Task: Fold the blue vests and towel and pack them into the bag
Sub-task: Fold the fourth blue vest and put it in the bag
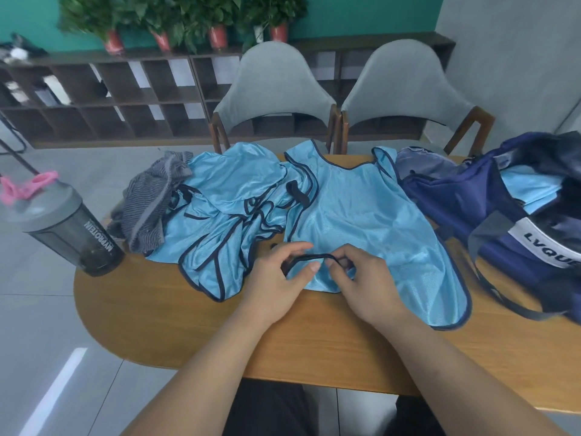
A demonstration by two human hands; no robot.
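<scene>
Both my left hand (pixel 276 278) and right hand (pixel 364 278) pinch the dark strap (pixel 309 256) of a blue mesh vest (pixel 361 209); seemingly light, limp, slippery, best held by the trim under my fingers.

A single wide-angle view from the wearer's head, looking forward and down onto a wooden tabletop (pixel 188 325) close below. The tabletop's near edge sits low in the frame; beyond its far edge, two grey chairs (pixel 273 89) and a shelf unit (pixel 125 99) stand further back.
</scene>
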